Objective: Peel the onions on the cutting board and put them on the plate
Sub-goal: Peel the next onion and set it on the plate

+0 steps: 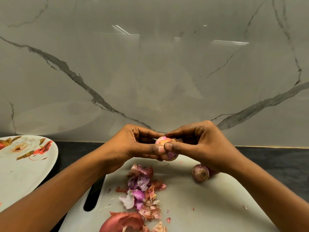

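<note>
A small purple onion (168,152), partly bared of its skin, is held above the far edge of the white cutting board (209,203). My left hand (133,146) grips it from the left with thumb and fingers. My right hand (199,144) pinches it from the right, thumb on its front and fingertips on a flap of skin at its top. An unpeeled onion (200,173) lies on the board under my right wrist, with another partly hidden behind it. The white flowered plate (20,168) stands at the left, with no onion on the part in view.
A heap of purple and brown onion skins (142,190) lies in the middle of the board, with larger skins (123,221) at the near edge. The board's handle slot (93,195) is at its left. A marble wall (150,72) rises behind the dark counter (275,158).
</note>
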